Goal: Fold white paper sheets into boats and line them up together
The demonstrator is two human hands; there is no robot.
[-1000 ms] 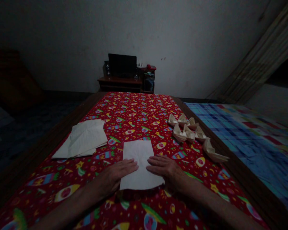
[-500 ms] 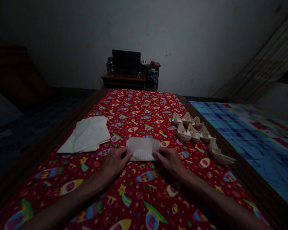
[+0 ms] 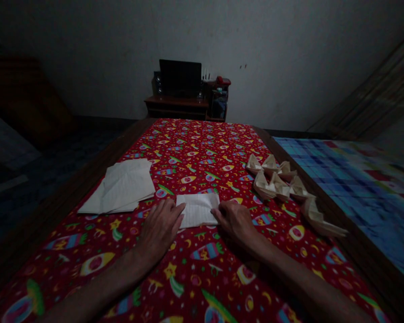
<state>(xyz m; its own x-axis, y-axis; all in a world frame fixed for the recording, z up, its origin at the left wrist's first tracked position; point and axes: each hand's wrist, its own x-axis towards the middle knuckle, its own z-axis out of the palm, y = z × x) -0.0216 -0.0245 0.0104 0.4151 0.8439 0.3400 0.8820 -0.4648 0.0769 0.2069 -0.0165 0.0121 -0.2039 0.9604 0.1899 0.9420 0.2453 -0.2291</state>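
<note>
A small folded sheet of lined paper (image 3: 198,211) lies in front of me on the red printed cloth. My left hand (image 3: 161,224) rests at its left edge, knuckles up, with the fingers bent together against the paper. At the opposite edge, my right hand (image 3: 235,220) has its fingers curled and the thumb on the sheet. Both undersides are hidden. Left of my hands lies a loose stack of pale paper sheets (image 3: 124,186). Several folded paper boats (image 3: 276,184) stand in a cluster on the right, and another paper boat (image 3: 321,220) sits closer to me.
The red cloth (image 3: 202,152) covers a table with a dark wooden edge (image 3: 103,157). Beyond its far end, a black monitor (image 3: 181,77) and speakers stand on a brown desk (image 3: 177,106). A blue checked bedspread (image 3: 326,166) lies to the right.
My left hand has turned flatter, knuckles up, along the paper's left edge. The right hand keeps its place at the right edge. The view has shifted slightly.
</note>
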